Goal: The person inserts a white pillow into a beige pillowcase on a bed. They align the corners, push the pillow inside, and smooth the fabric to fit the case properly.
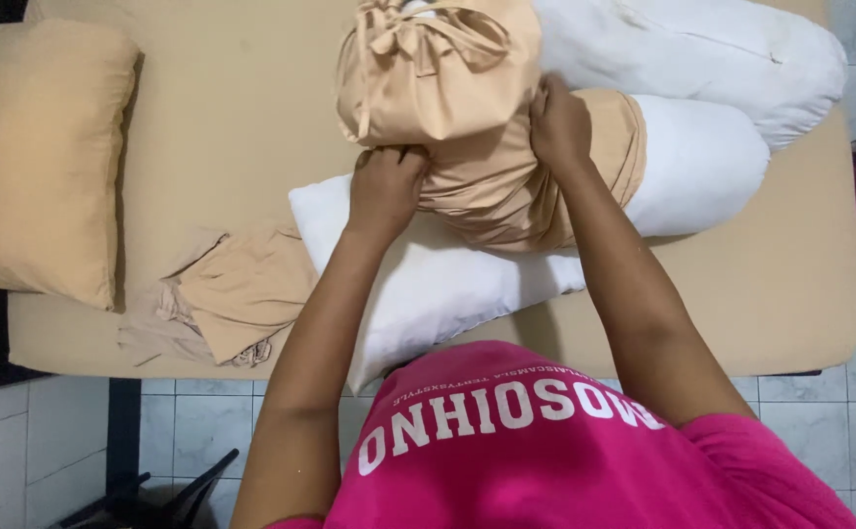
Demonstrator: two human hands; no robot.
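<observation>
**Tan cover about halfway along the white bolster**

Head view: a long white bolster (447, 274) lies slantwise across a bed (771, 294) with a tan sheet. A tan cover (506, 186) is bunched round the bolster's middle. The left hand (386, 186) is clenched on the cover's gathered edge on the near-left side, knuckles up. The right hand (558, 122) grips the same edge further along, fingers curled into the cloth. The closed end of the cover, with its drawstring ties (398, 34), stands up folded over beyond the hands.

As far as the picture shows, the far part of the bolster is already inside the cover, while the near end towards the person and a white stretch on the right stay bare. So the covering looks roughly half done, with the rest of the length and the ties left.

A second white bolster (732, 49) lies uncovered behind. A pillow (41, 157) in a tan case rests at the left edge, and a folded tan cloth (222, 304) lies loose on the bed near the left forearm.
</observation>
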